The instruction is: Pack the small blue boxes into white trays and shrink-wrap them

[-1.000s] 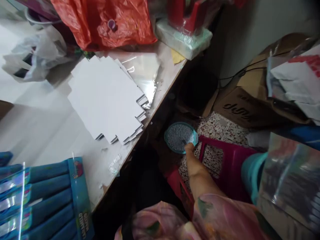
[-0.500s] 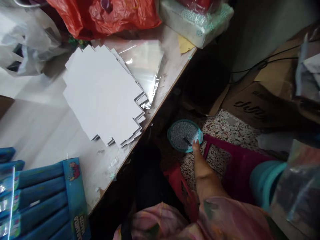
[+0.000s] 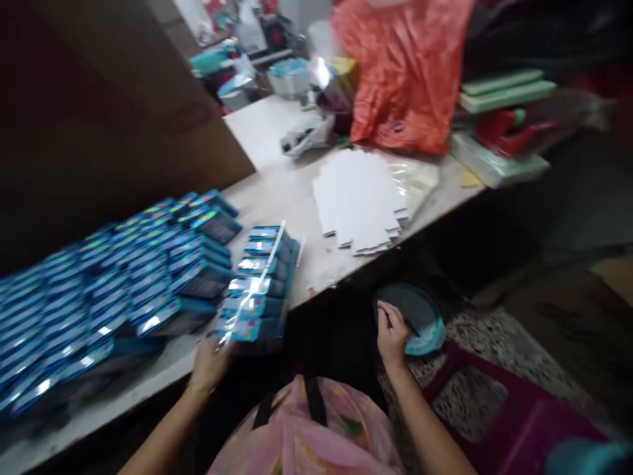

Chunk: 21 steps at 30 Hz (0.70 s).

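My left hand (image 3: 211, 361) is at the near left corner of a pack of blue boxes (image 3: 257, 290) in shiny clear wrap. Its fingers close on that corner, though motion blurs them. The near end of the pack reaches the table's front edge. My right hand (image 3: 392, 333) is beside and partly over a teal basin (image 3: 437, 340) of grey-white granules, low to the right of the table. Its fingers are curled around a thin dark object, mostly hidden, whose kind I cannot make out.
Many blue boxes (image 3: 148, 264) stand in rows at the left of the table. White cut cards (image 3: 359, 198) lie stacked on clear plastic bags (image 3: 418, 181). Behind are an orange plastic bag (image 3: 405, 79) and a large brown carton (image 3: 109, 99). A magenta stool (image 3: 519, 415) stands at the lower right.
The view has swung left, bringing the rows of boxes and my left hand into sight. My right hand has drawn back from inside the basin to its near left side.
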Available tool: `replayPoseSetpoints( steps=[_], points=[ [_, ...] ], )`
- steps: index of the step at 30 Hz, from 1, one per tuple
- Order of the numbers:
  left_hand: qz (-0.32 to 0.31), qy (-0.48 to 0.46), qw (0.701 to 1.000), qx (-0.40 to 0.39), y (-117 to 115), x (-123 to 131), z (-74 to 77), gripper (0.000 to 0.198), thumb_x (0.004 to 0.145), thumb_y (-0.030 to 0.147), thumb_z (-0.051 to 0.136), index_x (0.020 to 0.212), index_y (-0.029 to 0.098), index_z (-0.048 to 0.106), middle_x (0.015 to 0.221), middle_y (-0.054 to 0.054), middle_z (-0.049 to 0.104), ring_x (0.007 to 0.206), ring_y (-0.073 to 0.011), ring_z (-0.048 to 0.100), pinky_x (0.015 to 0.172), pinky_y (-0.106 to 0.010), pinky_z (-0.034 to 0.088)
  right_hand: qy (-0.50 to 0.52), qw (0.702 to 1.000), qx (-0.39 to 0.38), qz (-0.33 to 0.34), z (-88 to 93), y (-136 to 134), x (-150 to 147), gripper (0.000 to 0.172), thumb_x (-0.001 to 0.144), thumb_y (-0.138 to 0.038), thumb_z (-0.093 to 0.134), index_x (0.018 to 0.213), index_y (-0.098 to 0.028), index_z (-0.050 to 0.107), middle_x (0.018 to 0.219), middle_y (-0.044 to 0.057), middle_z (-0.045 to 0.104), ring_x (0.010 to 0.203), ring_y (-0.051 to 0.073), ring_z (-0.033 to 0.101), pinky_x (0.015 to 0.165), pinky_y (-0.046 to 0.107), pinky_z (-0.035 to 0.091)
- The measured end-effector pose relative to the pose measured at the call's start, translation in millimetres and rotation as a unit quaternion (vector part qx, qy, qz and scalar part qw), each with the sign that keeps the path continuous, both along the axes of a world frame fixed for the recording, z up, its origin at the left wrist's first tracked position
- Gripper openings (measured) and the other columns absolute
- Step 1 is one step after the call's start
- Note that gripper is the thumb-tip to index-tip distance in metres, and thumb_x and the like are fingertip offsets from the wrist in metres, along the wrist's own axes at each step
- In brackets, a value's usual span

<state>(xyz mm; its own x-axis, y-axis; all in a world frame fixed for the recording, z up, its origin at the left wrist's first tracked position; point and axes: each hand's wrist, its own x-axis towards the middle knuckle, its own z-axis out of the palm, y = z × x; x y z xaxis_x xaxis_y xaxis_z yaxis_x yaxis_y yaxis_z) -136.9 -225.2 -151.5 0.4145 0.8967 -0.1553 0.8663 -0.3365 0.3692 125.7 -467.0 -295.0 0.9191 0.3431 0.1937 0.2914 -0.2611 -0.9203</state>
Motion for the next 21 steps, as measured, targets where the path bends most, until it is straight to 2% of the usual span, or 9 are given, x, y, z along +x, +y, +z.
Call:
replayPoseSetpoints(
  steps=[1, 4, 7, 10, 13, 15, 16, 18, 21],
  points=[
    [-0.004, -0.006, 1.0, -0.003, 2.4, -10.3, -0.3, 0.021, 0.074, 0.035, 0.052, 0.071, 0.016, 0.06, 0.065, -0.003, 0.06, 0.066, -0.0186, 0.056, 0.061, -0.028, 0.045, -0.044, 0.996, 0.041, 0.063, 30.9, 18.2, -7.8, 0.028, 0.082, -0.023, 0.044, 0.105, -0.019, 0.059, 0.105, 0.008, 0.059, 0.099, 0.018, 0.055, 0.089, 0.037, 0.042],
    [-0.031, -0.076, 0.996, 0.02, 2.3, -20.7, -7.1, 0.024, 0.074, 0.037, 0.047, 0.071, 0.017, 0.06, 0.07, -0.005, 0.062, 0.069, -0.0193, 0.056, 0.064, -0.028, 0.042, -0.134, 0.965, 0.096, 0.205, 113.2, 65.9, -23.7, 0.027, 0.081, -0.021, 0.047, 0.106, -0.023, 0.059, 0.108, 0.006, 0.057, 0.102, 0.017, 0.052, 0.091, 0.037, 0.04],
    [0.016, -0.166, 0.986, -0.007, -9.7, -22.2, -11.2, 0.027, 0.073, 0.041, 0.047, 0.069, 0.017, 0.058, 0.063, -0.002, 0.058, 0.06, -0.0154, 0.053, 0.059, -0.026, 0.04, -0.163, 0.953, 0.111, 0.23, 160.7, 113.3, -16.5, 0.025, 0.083, -0.026, 0.046, 0.104, -0.022, 0.06, 0.108, 0.007, 0.056, 0.105, 0.018, 0.05, 0.093, 0.037, 0.039],
    [0.142, -0.299, 0.936, -0.123, -29.9, -28.9, -0.6, 0.03, 0.07, 0.045, 0.053, 0.076, 0.016, 0.056, 0.059, 0.002, 0.054, 0.046, -0.0102, 0.047, 0.046, -0.022, 0.037, -0.138, 0.955, 0.08, 0.251, 177.2, 169.7, 10.1, 0.034, 0.083, -0.038, 0.045, 0.108, -0.019, 0.057, 0.116, 0.009, 0.053, 0.111, 0.019, 0.046, 0.093, 0.037, 0.038],
    [0.26, -0.452, 0.805, -0.283, -52.8, -31.9, 27.5, 0.036, 0.071, 0.048, 0.055, 0.083, 0.014, 0.057, 0.067, -0.001, 0.057, 0.051, -0.0093, 0.051, 0.047, -0.02, 0.039, -0.063, 0.944, 0.005, 0.324, 182.6, 224.6, 35.6, 0.046, 0.077, -0.049, 0.048, 0.107, -0.016, 0.058, 0.112, 0.009, 0.057, 0.105, 0.021, 0.05, 0.089, 0.035, 0.039],
    [0.269, -0.522, 0.709, -0.39, -65.5, -26.7, 49.0, 0.038, 0.074, 0.048, 0.053, 0.09, 0.014, 0.059, 0.08, -0.005, 0.059, 0.064, -0.0112, 0.056, 0.055, -0.022, 0.045, 0.0, 0.916, -0.049, 0.399, 187.9, 250.4, 45.6, 0.046, 0.072, -0.051, 0.053, 0.097, -0.014, 0.064, 0.097, 0.008, 0.064, 0.092, 0.019, 0.055, 0.084, 0.033, 0.041],
    [0.269, -0.54, 0.676, -0.423, -70.2, -22.0, 58.1, 0.036, 0.074, 0.046, 0.055, 0.092, 0.015, 0.059, 0.086, -0.006, 0.059, 0.069, -0.0113, 0.056, 0.058, -0.022, 0.046, 0.027, 0.901, -0.072, 0.427, 191.5, 259.0, 48.5, 0.044, 0.069, -0.051, 0.056, 0.09, -0.012, 0.066, 0.087, 0.006, 0.066, 0.084, 0.018, 0.056, 0.08, 0.031, 0.041],
    [0.279, -0.558, 0.64, -0.449, -75.4, -10.1, 71.0, 0.031, 0.071, 0.038, 0.062, 0.093, 0.016, 0.061, 0.09, -0.005, 0.058, 0.07, -0.0094, 0.055, 0.059, -0.02, 0.046, 0.07, 0.886, -0.098, 0.448, 200.0, 269.0, 51.3, 0.039, 0.064, -0.048, 0.061, 0.076, -0.011, 0.067, 0.071, 0.004, 0.065, 0.07, 0.015, 0.055, 0.071, 0.027, 0.042],
    [0.304, -0.562, 0.641, -0.426, -74.0, 7.0, 77.4, 0.026, 0.066, 0.031, 0.069, 0.086, 0.016, 0.062, 0.077, 0.0, 0.054, 0.058, -0.0037, 0.048, 0.05, -0.014, 0.04, 0.105, 0.892, -0.104, 0.426, 212.8, 275.2, 51.8, 0.033, 0.056, -0.042, 0.066, 0.067, -0.011, 0.065, 0.056, 0.0, 0.059, 0.058, 0.011, 0.049, 0.062, 0.025, 0.038]
  ],
)
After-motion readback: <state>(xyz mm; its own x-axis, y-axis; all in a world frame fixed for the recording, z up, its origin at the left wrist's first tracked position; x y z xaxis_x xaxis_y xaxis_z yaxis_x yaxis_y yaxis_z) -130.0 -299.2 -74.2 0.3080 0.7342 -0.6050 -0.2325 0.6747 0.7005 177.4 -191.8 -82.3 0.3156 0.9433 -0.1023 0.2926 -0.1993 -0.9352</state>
